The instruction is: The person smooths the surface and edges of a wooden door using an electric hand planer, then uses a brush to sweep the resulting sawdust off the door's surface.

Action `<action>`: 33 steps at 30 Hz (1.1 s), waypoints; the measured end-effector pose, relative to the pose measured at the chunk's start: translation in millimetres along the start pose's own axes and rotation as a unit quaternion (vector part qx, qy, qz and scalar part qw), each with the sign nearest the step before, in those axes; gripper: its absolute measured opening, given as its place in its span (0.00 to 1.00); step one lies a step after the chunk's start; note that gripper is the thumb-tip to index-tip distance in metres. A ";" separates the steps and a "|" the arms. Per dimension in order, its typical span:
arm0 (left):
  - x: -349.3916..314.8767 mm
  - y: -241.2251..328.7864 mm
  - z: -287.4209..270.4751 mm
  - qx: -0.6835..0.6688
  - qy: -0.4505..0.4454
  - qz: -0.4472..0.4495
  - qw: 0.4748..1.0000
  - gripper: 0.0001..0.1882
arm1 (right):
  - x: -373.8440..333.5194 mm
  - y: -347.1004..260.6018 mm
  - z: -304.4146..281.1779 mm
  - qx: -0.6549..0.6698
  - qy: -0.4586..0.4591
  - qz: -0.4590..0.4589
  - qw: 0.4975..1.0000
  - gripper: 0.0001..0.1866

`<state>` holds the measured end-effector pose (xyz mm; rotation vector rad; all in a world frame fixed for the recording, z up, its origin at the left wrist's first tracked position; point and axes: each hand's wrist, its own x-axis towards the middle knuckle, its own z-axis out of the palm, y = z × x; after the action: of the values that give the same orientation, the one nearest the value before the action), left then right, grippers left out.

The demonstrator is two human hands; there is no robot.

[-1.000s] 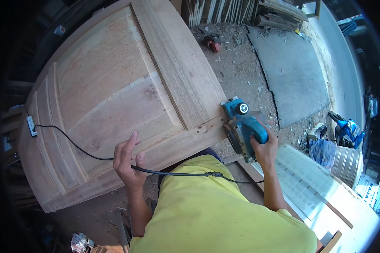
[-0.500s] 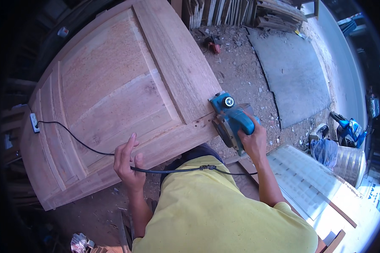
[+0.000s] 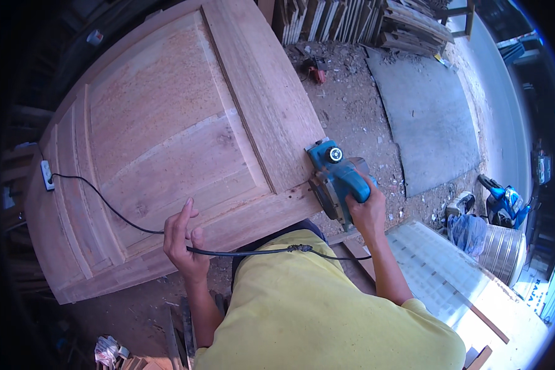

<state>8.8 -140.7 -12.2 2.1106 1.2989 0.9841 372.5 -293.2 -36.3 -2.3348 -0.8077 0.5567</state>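
My right hand [image 3: 369, 213] is wrapped round the rear handle of a blue electric planer [image 3: 336, 169]. The planer sits at the near right corner of a wooden panelled door [image 3: 160, 148], with its front against the edge. Over the door's near edge, my left hand [image 3: 187, 243] has a black power cable [image 3: 243, 253] running through it, its fingers partly extended and thumb raised. From there the cable crosses in front of my yellow shirt, past a taped joint [image 3: 300, 248], toward my right forearm. Its other end reaches a white power strip [image 3: 47, 176] on the door's left part.
A red and black tool [image 3: 317, 74] lies on the debris-strewn ground. Beyond it are stacked wood strips [image 3: 413, 28] and a flat grey sheet [image 3: 425, 123]. At right stand a pale panel [image 3: 435, 262], a ribbed metal drum [image 3: 501, 254] and a blue plastic bag [image 3: 507, 200].
The whole view has shifted slightly. The planer stays at the door's corner in my right hand, and my left hand keeps the cable in nearly the same pose.
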 end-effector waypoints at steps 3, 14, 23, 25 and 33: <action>8.5 -1.9 1.2 0.003 -0.002 -0.002 1.000 0.29 | 6.5 -7.3 2.7 0.007 -0.001 -0.004 1.000 0.34; 21.3 -14.5 3.9 0.000 0.014 -0.012 1.000 0.30 | 44.8 -27.3 19.6 -0.006 0.014 -0.033 0.999 0.29; 22.3 -20.1 4.6 0.008 0.043 -0.013 0.999 0.27 | 112.4 -75.8 44.4 -0.009 0.018 -0.048 0.999 0.27; 22.8 -22.6 4.8 0.013 0.054 -0.003 0.998 0.26 | 129.3 -88.7 50.6 -0.012 0.018 -0.056 0.998 0.26; 27.5 -26.3 8.8 -0.002 0.045 -0.080 0.996 0.26 | 194.4 -125.8 77.2 -0.013 0.034 -0.102 0.994 0.24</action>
<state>9.0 -104.7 -27.1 1.9447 1.4833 1.0214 419.7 -53.9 -46.7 -2.2477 -1.0117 0.3791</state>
